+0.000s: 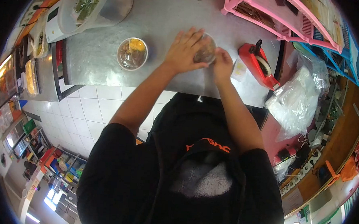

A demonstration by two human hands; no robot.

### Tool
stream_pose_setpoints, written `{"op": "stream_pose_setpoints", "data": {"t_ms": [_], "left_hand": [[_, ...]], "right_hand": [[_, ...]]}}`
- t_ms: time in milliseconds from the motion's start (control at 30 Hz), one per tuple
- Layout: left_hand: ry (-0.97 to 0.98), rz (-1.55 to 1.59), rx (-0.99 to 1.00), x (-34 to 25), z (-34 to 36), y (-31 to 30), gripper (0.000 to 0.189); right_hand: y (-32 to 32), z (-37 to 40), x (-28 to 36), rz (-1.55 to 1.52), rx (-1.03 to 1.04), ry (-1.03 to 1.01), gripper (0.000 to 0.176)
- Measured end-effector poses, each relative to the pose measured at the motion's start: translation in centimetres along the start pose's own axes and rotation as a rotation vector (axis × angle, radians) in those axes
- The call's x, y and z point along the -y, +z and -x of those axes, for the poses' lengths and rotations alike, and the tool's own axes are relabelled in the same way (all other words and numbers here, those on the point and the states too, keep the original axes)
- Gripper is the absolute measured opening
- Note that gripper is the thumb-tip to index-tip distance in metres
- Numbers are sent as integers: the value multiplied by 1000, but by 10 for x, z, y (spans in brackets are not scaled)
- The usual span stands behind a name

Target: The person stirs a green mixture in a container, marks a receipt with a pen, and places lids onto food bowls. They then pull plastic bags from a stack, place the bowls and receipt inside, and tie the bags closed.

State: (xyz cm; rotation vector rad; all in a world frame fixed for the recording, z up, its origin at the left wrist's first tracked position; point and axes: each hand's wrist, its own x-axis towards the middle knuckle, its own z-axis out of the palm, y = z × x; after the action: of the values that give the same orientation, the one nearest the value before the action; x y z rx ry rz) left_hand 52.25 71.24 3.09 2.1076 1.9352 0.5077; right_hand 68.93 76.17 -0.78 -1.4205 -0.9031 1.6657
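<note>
My left hand [186, 50] lies flat over the top of a small clear container [206, 53] with dark food inside, on the steel table [164, 22]. My right hand [223, 64] grips the same container at its right side, fingers curled against it. Much of the container is hidden under my left palm and fingers. To the left, apart from both hands, stands an open round bowl [132, 53] with brown and yellow food.
A red tape dispenser [259, 65] sits right of my right hand. A pink rack [270, 15] stands at the back right, a large clear plastic tub [93, 6] at the back left. A clear plastic bag bundle [295, 102] lies at the right past the table edge.
</note>
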Motion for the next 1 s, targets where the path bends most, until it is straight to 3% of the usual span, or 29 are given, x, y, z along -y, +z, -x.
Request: {"op": "stream_pose_setpoints", "data": {"t_ms": [67,367,500,600,667,700,767,800,867,1000], "left_hand": [[102,-43,78,2,-15,3,93],[63,-102,113,-5,-21,3,86],[55,-118,119,-11,-25,6,84],[-73,-172,163,-34,-21,14,87],[-450,-88,104,-57,-7,20,93],[-437,-89,96,-67,-1,9,93],[-580,10,423,-80,13,-15,98],[-573,14,424,-74,17,-13,98],[-158,-68,110,-62,30,-3,103],[-46,-39,169,-55,25,12,111]], "right_hand": [[8,-4,7,29,-14,-46,21],[19,-20,5,210,-82,-53,19],[18,-25,5,-45,-27,62,19],[1,-23,-1,-150,-44,107,20],[-12,-18,-8,-188,-75,92,21],[-22,-4,-9,-67,-33,45,21],[-36,16,-10,58,3,-3,22],[-42,24,-12,63,21,10,22],[-49,34,-16,68,36,39,22],[-46,33,-24,274,79,-159,21]]}}
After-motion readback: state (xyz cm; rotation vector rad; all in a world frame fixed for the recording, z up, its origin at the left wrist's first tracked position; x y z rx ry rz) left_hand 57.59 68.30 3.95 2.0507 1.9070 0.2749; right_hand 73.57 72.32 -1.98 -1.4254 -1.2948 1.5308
